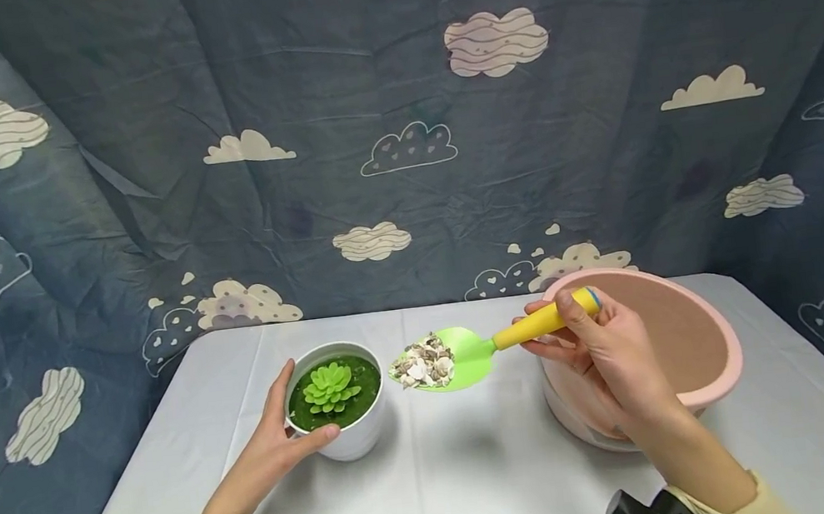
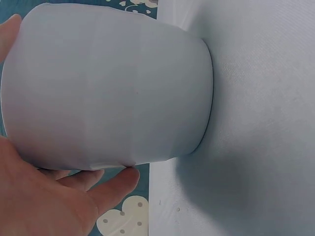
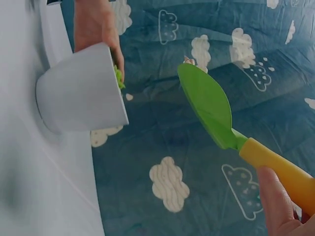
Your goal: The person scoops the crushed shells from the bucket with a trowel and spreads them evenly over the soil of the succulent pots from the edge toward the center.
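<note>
A white flowerpot [image 1: 356, 440] stands on the table with a green succulent [image 1: 331, 388] set in dark green filling. My left hand [image 1: 277, 443] holds the pot from its left side, thumb at the near rim; in the left wrist view its fingers [image 2: 115, 189] touch the pot wall. My right hand [image 1: 622, 356] grips the yellow handle of a small garden trowel [image 1: 474, 358]. Small pale shells or stones [image 1: 426, 363] are heaped on the trowel's green blade. The blade hangs above the table, its tip just right of the pot's rim. In the right wrist view the blade's underside shows.
A large pink pot [image 1: 718, 342] stands at the right, partly behind my right hand. A white cloth covers the table [image 1: 436, 489]. Behind it hangs a dark blue curtain [image 1: 332, 73] with cloud prints.
</note>
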The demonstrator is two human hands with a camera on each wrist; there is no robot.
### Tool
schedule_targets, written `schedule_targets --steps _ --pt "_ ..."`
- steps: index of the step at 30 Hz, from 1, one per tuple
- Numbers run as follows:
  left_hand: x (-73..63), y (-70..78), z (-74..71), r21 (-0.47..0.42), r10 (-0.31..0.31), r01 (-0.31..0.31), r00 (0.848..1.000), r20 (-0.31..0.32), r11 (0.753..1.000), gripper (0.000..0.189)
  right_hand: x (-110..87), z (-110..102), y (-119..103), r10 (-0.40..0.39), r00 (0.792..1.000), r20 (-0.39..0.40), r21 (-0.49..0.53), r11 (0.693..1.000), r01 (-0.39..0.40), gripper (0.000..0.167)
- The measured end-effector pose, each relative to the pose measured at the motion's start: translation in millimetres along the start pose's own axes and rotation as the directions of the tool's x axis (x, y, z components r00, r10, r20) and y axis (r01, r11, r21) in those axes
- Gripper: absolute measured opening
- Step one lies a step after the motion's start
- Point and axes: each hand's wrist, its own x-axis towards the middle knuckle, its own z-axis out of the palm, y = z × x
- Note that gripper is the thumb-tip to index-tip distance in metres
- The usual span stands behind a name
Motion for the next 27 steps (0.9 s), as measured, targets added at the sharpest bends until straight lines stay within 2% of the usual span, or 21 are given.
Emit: schedule_targets --steps 8,27 --pt "-1.1 -1.8 1.6 -0.009 -0.004 0.004 1.0 -0.007 1.0 0.107 -2.0 13 15 0.02 1.0 -0.009 0.01 1.0 -0.019 0.02" --pt "0.9 -1.4 1.2 -0.042 -0.025 0.025 1.0 -0.004 0.999 0.109 12.6 40 47 0.075 0.996 -0.05 0.002 0.997 -0.075 0.033"
